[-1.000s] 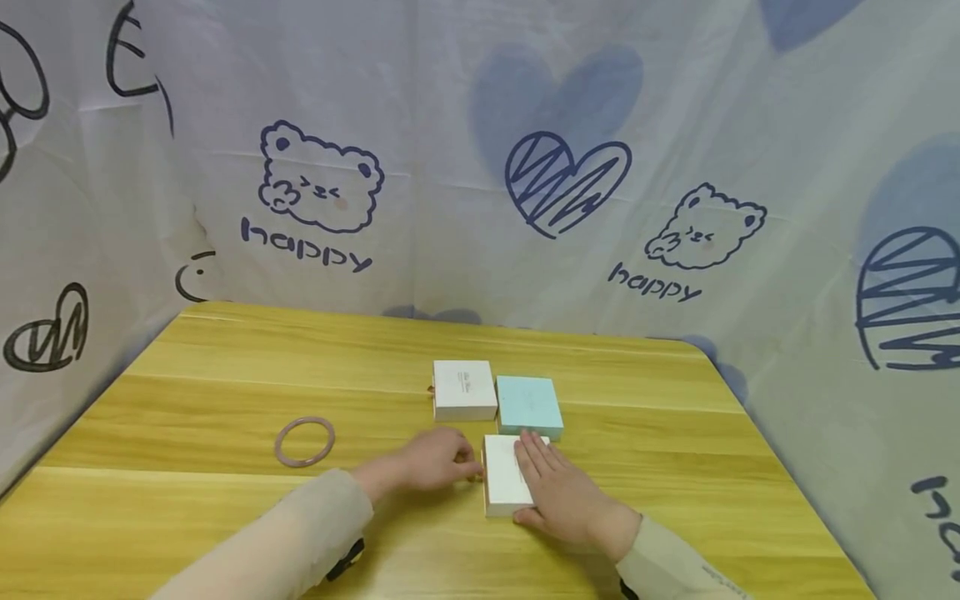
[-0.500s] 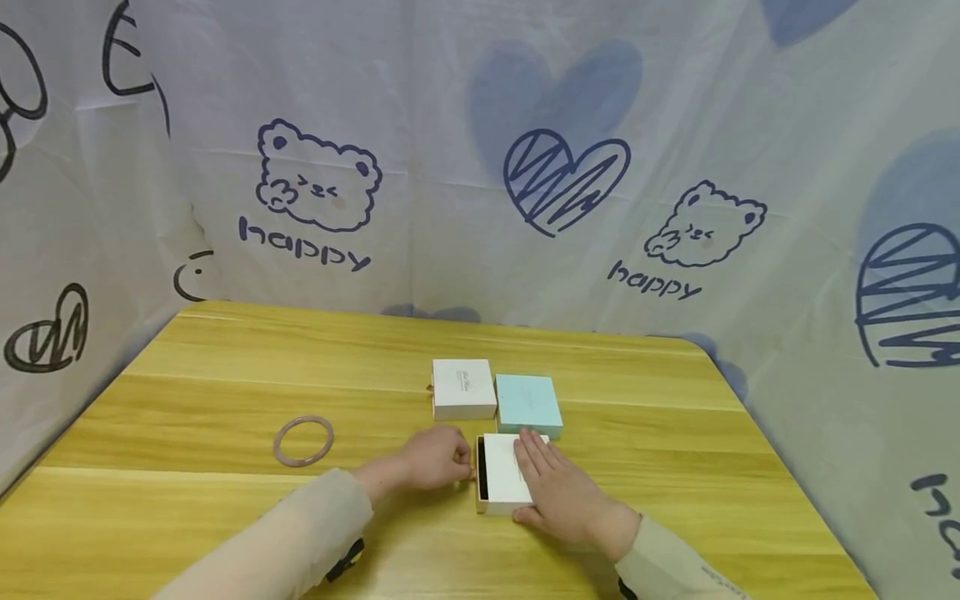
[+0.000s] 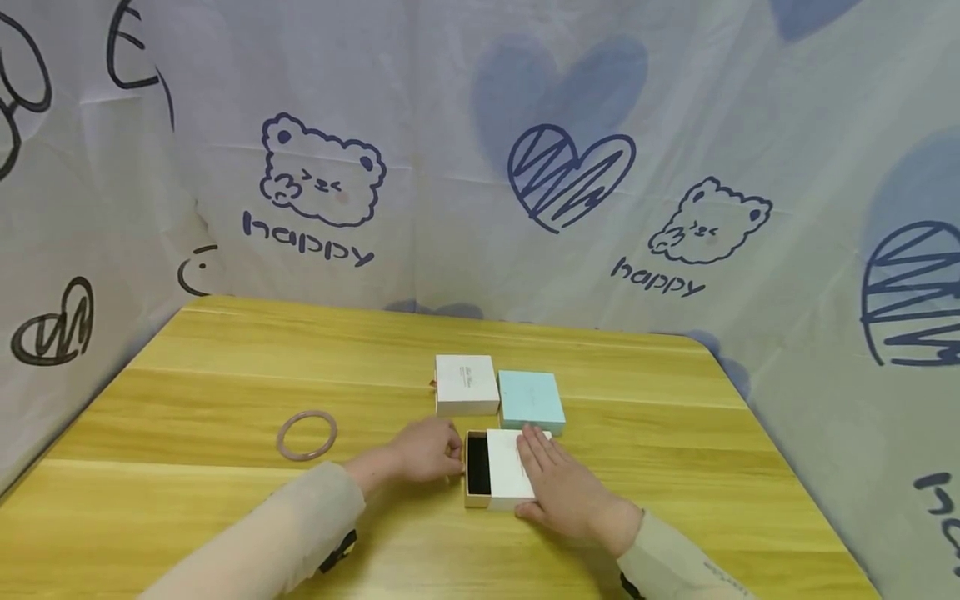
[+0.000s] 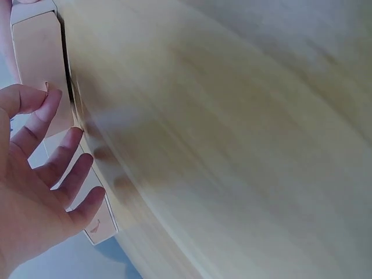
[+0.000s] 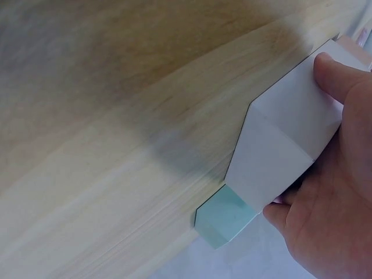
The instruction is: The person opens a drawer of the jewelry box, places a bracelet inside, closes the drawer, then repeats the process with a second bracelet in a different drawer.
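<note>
A white drawer-style gift box (image 3: 506, 467) lies on the table, its drawer (image 3: 477, 468) partly out to the left and showing a black lining. My left hand (image 3: 426, 450) pinches a small ribbon tab (image 4: 47, 86) on the drawer's front between thumb and forefinger, the other fingers spread loosely. Across the sleeve's top lies my right hand (image 3: 564, 493). Its thumb (image 5: 334, 75) presses the near side while the fingers reach to the far edge, holding the sleeve between them.
Behind stand a second white box (image 3: 466, 383) with a ribbon tab and a light blue box (image 3: 531, 398), side by side. A pinkish bangle (image 3: 307, 435) lies to the left on the wooden table (image 3: 225, 383). A printed curtain (image 3: 450, 167) hangs behind the table.
The drawer has slid out leftward from its closed position, with my left hand moving left along with it. My right hand and the sleeve have stayed in place.
</note>
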A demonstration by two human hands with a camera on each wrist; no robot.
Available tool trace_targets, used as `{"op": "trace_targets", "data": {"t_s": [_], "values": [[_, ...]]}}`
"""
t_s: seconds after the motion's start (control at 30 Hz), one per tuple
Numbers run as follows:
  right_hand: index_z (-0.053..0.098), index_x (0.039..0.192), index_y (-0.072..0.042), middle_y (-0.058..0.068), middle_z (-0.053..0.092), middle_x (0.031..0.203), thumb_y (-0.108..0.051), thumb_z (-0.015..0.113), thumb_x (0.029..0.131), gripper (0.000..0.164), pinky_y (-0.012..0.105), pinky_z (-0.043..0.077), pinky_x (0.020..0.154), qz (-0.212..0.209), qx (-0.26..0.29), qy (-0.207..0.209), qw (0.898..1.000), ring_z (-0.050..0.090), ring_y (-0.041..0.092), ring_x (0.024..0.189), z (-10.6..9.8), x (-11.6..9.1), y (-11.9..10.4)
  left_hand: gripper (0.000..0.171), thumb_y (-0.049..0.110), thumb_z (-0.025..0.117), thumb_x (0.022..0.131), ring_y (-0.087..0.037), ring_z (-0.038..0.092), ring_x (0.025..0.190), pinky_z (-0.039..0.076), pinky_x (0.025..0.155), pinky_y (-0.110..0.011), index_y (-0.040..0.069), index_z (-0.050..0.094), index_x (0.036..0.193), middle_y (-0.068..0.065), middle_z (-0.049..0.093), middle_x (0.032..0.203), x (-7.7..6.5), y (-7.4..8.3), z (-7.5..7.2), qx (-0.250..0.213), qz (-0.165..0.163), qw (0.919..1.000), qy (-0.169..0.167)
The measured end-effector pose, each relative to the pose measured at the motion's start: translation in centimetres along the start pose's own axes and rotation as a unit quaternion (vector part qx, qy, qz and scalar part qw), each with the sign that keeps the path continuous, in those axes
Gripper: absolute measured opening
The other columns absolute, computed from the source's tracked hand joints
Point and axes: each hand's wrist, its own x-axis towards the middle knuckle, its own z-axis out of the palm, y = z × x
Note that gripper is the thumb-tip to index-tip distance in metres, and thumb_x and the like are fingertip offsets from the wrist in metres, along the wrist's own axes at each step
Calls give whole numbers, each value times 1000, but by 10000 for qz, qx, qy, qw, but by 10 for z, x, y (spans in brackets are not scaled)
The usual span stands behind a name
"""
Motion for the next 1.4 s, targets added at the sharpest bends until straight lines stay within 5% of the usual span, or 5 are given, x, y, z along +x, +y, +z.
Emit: {"op": "trace_targets", "data": {"t_s": [0.43, 0.8, 0.97, 1.17, 1.4], "values": [[21, 144, 7, 25, 18, 152, -48, 47, 92, 80, 42, 25, 115, -4, 197, 13, 9998, 20, 35, 142, -1, 0, -1, 25, 15, 58, 72, -14, 50, 82, 39, 68, -31, 17, 44, 52, 0, 57, 86, -11, -12, -10, 47, 85, 9999, 99], [21, 144, 7, 25, 18, 152, -48, 46, 92, 80, 42, 25, 115, -4, 135, -7, 9999, 20, 34, 143, -1, 2, -1, 25, 20, 62, 76, -22, 56, 98, 45, 83, -44, 17, 50, 55, -3, 60, 98, -17, -16, -14, 35, -97, 9999, 114], [20, 144, 7, 25, 18, 152, -48, 46, 92, 80, 43, 25, 115, 3, 216, -39, 9998, 19, 35, 143, -1, 2, -1, 17, 32, 67, 80, -29, 55, 108, 42, 93, -50, 15, 64, 78, -9, 60, 112, -28, -23, -23, -20, -372, 9993, 69], [19, 144, 7, 25, 16, 153, -48, 46, 92, 80, 44, 24, 115, 59, 310, -70, 9995, 18, 35, 143, 1, 2, 0, 81, 43, 74, 73, -47, 34, 129, 27, 100, -68, 7, 40, 138, -21, 39, 141, -52, -47, -50, 353, -853, 9957, -23], [21, 144, 8, 26, 17, 152, -46, 48, 92, 80, 45, 25, 114, -3, 379, 7, 9993, 19, 36, 142, 0, 0, 0, 114, 41, 83, 63, -64, 20, 125, 24, 94, -76, -4, 17, 145, -40, 18, 144, -84, -78, -74, 525, -1744, 9818, -531]]}}
